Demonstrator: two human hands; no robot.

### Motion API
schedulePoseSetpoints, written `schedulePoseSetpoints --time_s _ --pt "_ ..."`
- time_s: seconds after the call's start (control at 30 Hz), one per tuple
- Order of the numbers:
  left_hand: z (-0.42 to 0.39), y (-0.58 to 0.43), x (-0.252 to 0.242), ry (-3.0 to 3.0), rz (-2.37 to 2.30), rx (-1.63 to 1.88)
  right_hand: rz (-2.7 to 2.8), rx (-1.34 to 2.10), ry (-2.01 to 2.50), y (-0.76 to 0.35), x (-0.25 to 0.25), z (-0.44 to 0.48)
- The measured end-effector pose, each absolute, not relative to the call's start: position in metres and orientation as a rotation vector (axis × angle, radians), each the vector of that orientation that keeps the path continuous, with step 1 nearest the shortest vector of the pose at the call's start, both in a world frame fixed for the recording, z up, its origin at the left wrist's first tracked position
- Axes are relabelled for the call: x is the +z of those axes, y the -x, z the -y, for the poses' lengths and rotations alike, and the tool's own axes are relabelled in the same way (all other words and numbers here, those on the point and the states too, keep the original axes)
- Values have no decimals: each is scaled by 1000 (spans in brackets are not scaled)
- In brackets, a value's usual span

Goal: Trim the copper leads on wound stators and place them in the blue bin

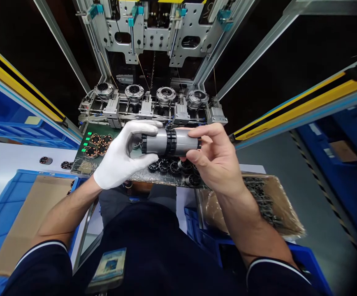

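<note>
So you've got two grey cylinders (156, 144) lined up end to end, black toothed rims (171, 142) meeting in the middle, held up over the dark green worktop (141, 176). Your white-gloved left hand (119, 152) is clamped round the left end, and your bare right hand (217, 160) pinches the other end between thumb and fingers. Below there's a bunch of black-rimmed parts (175, 166), copper-wound ones (96, 139) sit off to your left, and the row of machine fixtures (166, 96) is just beyond.
</note>
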State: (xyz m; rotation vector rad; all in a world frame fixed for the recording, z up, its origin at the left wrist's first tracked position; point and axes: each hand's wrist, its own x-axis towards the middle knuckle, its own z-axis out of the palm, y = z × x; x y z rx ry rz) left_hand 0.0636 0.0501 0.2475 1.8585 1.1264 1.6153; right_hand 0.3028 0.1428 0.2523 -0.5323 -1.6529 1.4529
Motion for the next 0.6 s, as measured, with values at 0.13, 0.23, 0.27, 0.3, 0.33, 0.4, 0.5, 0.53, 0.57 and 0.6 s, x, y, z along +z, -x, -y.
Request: schedulePoseSetpoints --time_s 0.13,0.23,0.27,0.3,0.33,0.4,0.5,0.53,0.57,0.6 --pt "-49 -63 249 -1801 -1195 1573 1639 1472 561 -306 247 -146" --pt "-50 -64 249 -1742 -1223 1534 1586 1533 577 -307 245 -150" --pt "-52 -64 249 -1720 -1219 1522 1567 1556 581 -307 244 -151" --pt "-53 -65 249 -1700 -1214 1512 1553 1578 584 -308 243 -152" --pt "-55 -65 249 -1683 -1210 1501 1546 1600 590 -308 242 -153" --pt "-60 -65 249 -1680 -1217 1476 1552 1628 603 -310 242 -155" --pt "-69 -63 254 -1764 -1291 1420 1592 1603 614 -315 248 -165" --pt "-74 -62 258 -1808 -1331 1392 1620 1562 616 -318 253 -172" --pt "-81 -61 263 -1858 -1376 1366 1661 1498 616 -322 259 -182" --pt "-90 -59 269 -1912 -1424 1346 1719 1408 619 -325 267 -196"
